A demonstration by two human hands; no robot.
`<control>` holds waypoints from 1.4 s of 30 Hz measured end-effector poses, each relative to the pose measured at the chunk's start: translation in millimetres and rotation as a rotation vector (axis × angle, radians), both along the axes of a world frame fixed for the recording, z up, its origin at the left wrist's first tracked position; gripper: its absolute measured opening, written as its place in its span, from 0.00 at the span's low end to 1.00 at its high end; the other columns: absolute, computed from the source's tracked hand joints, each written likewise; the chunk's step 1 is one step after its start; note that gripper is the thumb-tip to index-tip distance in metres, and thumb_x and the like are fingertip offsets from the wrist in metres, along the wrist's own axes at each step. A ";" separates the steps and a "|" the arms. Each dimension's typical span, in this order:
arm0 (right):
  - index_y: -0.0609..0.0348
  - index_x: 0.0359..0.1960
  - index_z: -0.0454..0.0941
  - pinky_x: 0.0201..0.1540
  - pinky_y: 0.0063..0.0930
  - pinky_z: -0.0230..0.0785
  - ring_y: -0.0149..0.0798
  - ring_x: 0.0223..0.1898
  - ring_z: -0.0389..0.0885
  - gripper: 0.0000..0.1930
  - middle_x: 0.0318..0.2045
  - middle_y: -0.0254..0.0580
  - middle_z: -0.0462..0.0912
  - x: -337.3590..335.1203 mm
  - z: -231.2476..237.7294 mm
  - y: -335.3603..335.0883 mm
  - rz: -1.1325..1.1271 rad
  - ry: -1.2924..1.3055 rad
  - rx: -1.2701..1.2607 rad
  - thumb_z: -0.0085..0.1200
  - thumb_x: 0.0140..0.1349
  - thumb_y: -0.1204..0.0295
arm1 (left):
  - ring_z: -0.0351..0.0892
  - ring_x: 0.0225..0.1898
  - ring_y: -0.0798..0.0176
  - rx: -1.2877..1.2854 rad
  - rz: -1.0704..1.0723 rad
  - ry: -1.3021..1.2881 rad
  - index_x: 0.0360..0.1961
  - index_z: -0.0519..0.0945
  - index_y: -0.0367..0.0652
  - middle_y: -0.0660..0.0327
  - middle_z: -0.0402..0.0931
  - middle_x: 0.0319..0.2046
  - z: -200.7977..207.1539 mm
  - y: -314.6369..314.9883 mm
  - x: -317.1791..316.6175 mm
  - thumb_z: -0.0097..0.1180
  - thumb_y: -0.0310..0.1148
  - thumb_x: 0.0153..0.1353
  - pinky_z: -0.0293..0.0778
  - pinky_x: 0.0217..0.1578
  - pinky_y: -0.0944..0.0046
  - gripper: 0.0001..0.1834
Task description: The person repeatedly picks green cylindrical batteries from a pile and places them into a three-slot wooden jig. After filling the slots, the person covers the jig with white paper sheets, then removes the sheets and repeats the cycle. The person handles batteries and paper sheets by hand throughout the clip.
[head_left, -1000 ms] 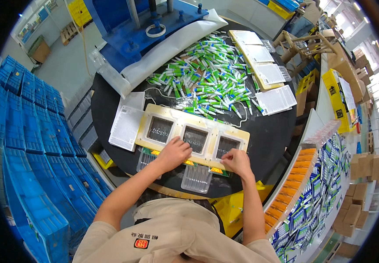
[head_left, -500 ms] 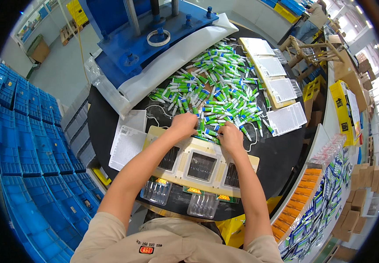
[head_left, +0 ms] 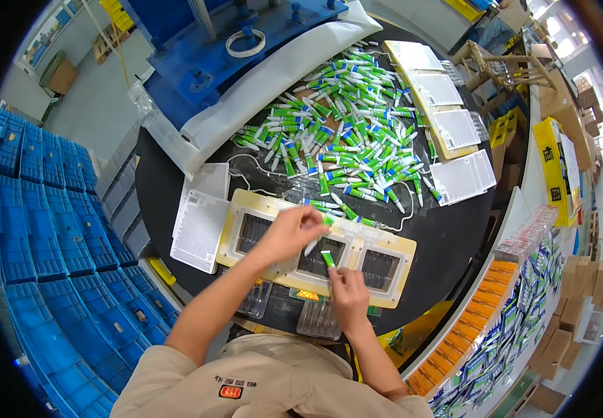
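Observation:
My left hand (head_left: 291, 235) is closed on a small green-and-white tube (head_left: 328, 220) over the cream frame (head_left: 354, 252). Its fingers hide part of the tube, and a white tip shows below them. Between the fingers of my right hand (head_left: 349, 298) is another green tube (head_left: 327, 258), its green end pointing away from me above the middle window. The frame has three windows with dark interiors. Beyond it spreads a large heap of green, white and blue tubes (head_left: 357, 125); a few lie against the frame's far edge.
A blue press (head_left: 225, 66) stands at the back left, behind a white plastic sheet (head_left: 273, 83). Printed white cards (head_left: 200, 223) lie left of the frame. Another cream frame with cards (head_left: 435, 97) is at the right. Clear blister trays (head_left: 319, 319) sit at the near edge.
Both hands have come back from the near edge of the heap to above the frame, each with a tube now visible in its fingers. The view has shifted slightly.

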State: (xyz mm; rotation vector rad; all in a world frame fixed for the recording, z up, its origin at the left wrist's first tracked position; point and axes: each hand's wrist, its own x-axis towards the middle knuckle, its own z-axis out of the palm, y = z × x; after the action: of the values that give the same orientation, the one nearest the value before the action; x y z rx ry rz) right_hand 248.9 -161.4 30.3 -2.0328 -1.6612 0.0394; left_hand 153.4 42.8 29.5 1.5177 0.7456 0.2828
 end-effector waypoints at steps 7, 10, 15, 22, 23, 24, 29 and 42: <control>0.63 0.47 0.82 0.47 0.41 0.75 0.50 0.48 0.80 0.17 0.46 0.47 0.83 41.5 7.8 24.0 0.054 0.123 -0.015 0.58 0.53 0.82 | 0.82 0.35 0.53 0.378 0.211 0.118 0.42 0.78 0.34 0.52 0.78 0.38 -21.9 -66.5 -22.7 0.66 0.27 0.62 0.77 0.36 0.57 0.11; 0.61 0.44 0.83 0.47 0.43 0.74 0.51 0.48 0.79 0.14 0.44 0.46 0.82 101.2 -3.1 79.2 -0.148 0.013 0.068 0.63 0.55 0.77 | 0.81 0.33 0.52 0.622 0.305 0.010 0.43 0.79 0.36 0.52 0.78 0.41 -31.4 -72.5 -22.5 0.67 0.24 0.60 0.78 0.34 0.60 0.12; 0.58 0.40 0.86 0.48 0.41 0.74 0.47 0.46 0.79 0.12 0.41 0.41 0.82 144.0 -35.9 120.1 -0.156 -0.148 -0.113 0.68 0.53 0.74 | 0.81 0.44 0.49 0.846 0.246 0.021 0.44 0.82 0.40 0.55 0.80 0.43 -27.7 -84.3 -30.9 0.69 0.27 0.57 0.77 0.42 0.54 0.14; 0.55 0.41 0.87 0.47 0.37 0.72 0.41 0.46 0.80 0.11 0.41 0.36 0.82 148.7 -37.3 115.5 0.071 -0.341 -0.106 0.67 0.55 0.72 | 0.77 0.49 0.58 1.424 -0.206 0.226 0.46 0.83 0.39 0.58 0.79 0.49 -17.2 -74.0 -0.5 0.57 0.29 0.55 0.70 0.50 0.58 0.16; 0.56 0.43 0.86 0.44 0.39 0.73 0.43 0.43 0.81 0.10 0.38 0.37 0.82 150.9 -31.6 113.7 0.101 -0.331 -0.042 0.65 0.59 0.73 | 0.77 0.49 0.60 1.484 -0.305 0.264 0.43 0.83 0.38 0.59 0.79 0.44 -17.6 -68.4 4.3 0.57 0.30 0.55 0.70 0.50 0.60 0.14; 0.57 0.44 0.86 0.42 0.40 0.74 0.44 0.41 0.81 0.10 0.38 0.38 0.82 149.8 -26.7 111.6 0.043 -0.276 0.022 0.64 0.60 0.73 | 0.77 0.49 0.61 1.461 -0.376 0.205 0.42 0.83 0.39 0.60 0.78 0.43 -17.9 -63.6 6.3 0.57 0.30 0.55 0.70 0.51 0.60 0.14; 0.60 0.48 0.84 0.35 0.39 0.74 0.49 0.34 0.81 0.12 0.34 0.47 0.80 113.8 8.9 40.6 -0.094 -0.005 0.118 0.62 0.63 0.77 | 0.77 0.52 0.61 1.559 -0.538 -0.039 0.38 0.83 0.41 0.60 0.79 0.42 -18.4 -58.8 -10.0 0.56 0.32 0.58 0.70 0.52 0.58 0.10; 0.69 0.49 0.82 0.36 0.39 0.74 0.49 0.33 0.78 0.18 0.33 0.48 0.79 18.9 8.9 -28.2 -0.017 0.057 0.095 0.64 0.54 0.85 | 0.74 0.38 0.57 1.291 -0.109 0.262 0.25 0.79 0.44 0.62 0.73 0.29 -22.7 -86.3 -3.1 0.66 0.39 0.55 0.66 0.43 0.56 0.12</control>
State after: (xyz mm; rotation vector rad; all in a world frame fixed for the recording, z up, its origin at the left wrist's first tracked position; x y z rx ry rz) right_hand 267.8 -189.5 39.2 -1.9569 -1.5806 0.0118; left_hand 150.2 -43.5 6.9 2.8461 0.6893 0.5406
